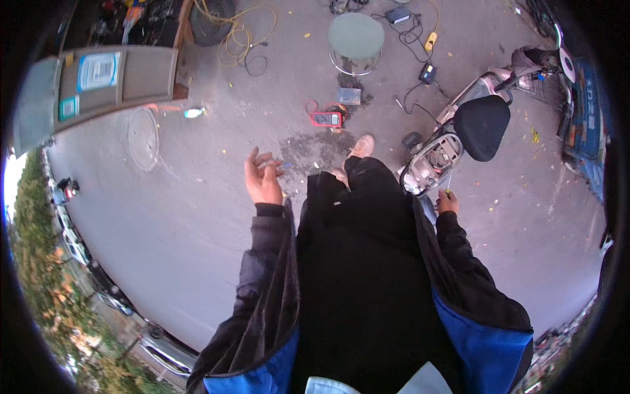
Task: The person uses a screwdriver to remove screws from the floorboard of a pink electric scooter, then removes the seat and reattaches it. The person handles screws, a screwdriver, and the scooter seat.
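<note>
Grey pavement (177,243) lies open between hands (264,184) and cars (167,349)

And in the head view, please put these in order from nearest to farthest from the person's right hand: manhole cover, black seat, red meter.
From the right hand:
1. Black seat, ahead and slightly right.
2. Red meter, ahead and left.
3. Manhole cover, far left.

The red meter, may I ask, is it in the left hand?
No, the red meter lies farther ahead, well apart from the left hand.
</note>
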Demonstrator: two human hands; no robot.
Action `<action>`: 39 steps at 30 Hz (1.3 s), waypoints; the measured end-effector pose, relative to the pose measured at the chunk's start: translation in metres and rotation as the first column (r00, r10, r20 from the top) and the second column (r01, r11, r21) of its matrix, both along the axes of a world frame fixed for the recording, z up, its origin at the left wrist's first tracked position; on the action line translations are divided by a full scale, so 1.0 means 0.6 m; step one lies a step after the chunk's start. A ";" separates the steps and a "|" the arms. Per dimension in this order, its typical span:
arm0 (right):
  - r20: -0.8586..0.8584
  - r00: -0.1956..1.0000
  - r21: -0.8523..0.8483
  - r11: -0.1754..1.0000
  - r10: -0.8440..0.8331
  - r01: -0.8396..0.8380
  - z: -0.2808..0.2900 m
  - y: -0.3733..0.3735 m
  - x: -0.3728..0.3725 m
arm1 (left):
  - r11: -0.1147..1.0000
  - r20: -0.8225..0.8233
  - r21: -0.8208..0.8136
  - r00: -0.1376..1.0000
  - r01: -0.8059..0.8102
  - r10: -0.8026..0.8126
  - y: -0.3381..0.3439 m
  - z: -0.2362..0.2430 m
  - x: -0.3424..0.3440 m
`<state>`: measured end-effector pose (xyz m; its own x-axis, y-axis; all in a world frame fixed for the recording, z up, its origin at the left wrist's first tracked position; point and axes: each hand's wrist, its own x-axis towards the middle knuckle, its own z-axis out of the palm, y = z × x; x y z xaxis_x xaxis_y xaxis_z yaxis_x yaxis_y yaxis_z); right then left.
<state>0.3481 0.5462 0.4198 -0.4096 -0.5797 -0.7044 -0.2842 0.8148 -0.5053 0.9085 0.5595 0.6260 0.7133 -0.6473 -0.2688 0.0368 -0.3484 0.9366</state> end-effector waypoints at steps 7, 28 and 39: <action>0.060 0.998 -0.027 0.999 -0.016 0.018 -0.045 -0.053 0.027 | 0.972 -0.028 0.160 0.985 0.174 -0.172 -0.128 0.009 -0.021; 0.051 0.979 0.046 0.980 -0.197 0.195 -0.015 -0.147 0.172 | 0.920 -0.201 0.212 0.936 0.328 -0.288 -0.344 -0.107 0.145; 0.008 0.996 0.184 0.979 -0.089 0.086 -0.289 -0.464 0.602 | 0.846 -0.456 0.331 0.855 0.419 -0.245 -0.473 -0.383 0.298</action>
<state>0.7091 0.2676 0.2467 -0.4408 -0.4022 -0.8024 -0.2005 0.9155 -0.3488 1.0870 0.2754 0.3964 0.2572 -0.5945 -0.7619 0.1712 -0.7479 0.6414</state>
